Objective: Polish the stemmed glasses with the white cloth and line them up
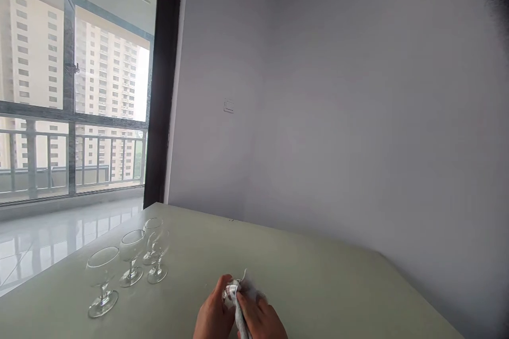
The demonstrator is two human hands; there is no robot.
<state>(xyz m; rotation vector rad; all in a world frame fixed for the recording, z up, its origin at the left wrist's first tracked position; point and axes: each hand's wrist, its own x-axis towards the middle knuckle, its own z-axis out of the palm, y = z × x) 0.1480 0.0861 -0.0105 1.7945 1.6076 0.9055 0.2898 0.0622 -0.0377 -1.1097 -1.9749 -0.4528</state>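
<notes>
I have both hands low at the near side of the pale green bench (318, 296), just right of the middle of the head view. The fingers of my left hand (213, 308) are curled around the held glass (231, 290), of which only a small, shiny, clear part shows. On its other side, the fingers of my right hand (260, 319) are bent in on a grey-white cloth (240, 320), pressing it against the glass. One end of the cloth sticks up past the fingertips and another hangs down between my hands.

Hands and cloth cover so much of the held glass that I can't tell which way its mouth points or how its long axis runs.

Off to the left, well apart from my hands, four clear stemmed glasses stand upright on their feet, mouths up and long axes vertical: a near glass (104, 291), a second glass (131, 259) beyond it, a third glass (158, 258) to the right of that, and a far glass (153, 225) partly behind the third. Behind the bench I have a plain grey wall (338, 116), and a large window (71, 90) on the left.
</notes>
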